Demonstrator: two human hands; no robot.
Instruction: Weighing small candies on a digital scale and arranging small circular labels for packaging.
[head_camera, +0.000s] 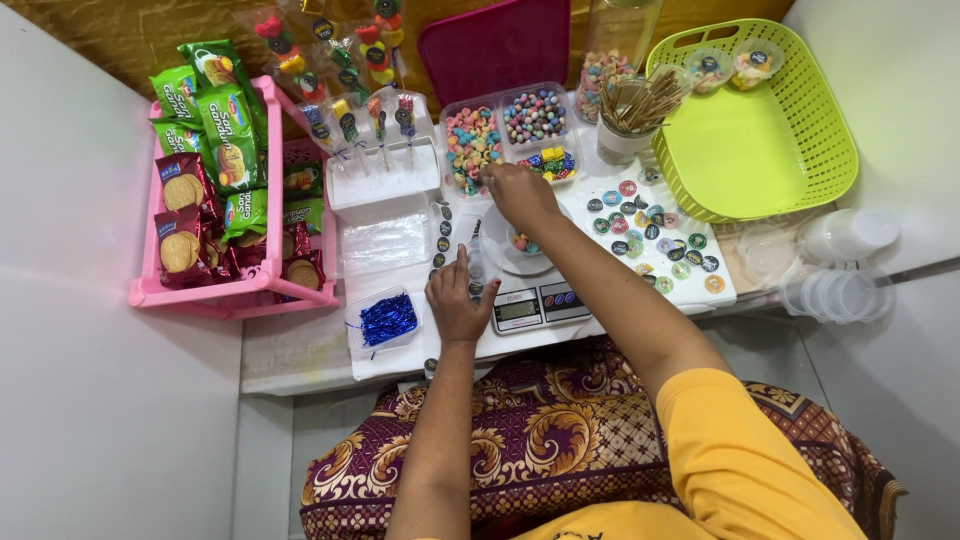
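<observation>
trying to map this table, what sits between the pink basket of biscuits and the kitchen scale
In the head view, a small clear tub of blue twist ties and the left hand lie between the pink basket and the scale.

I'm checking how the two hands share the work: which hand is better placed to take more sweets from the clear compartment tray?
Probably the right hand: it already reaches the clear compartment tray. The left hand rests nearer, beside the scale.
</observation>
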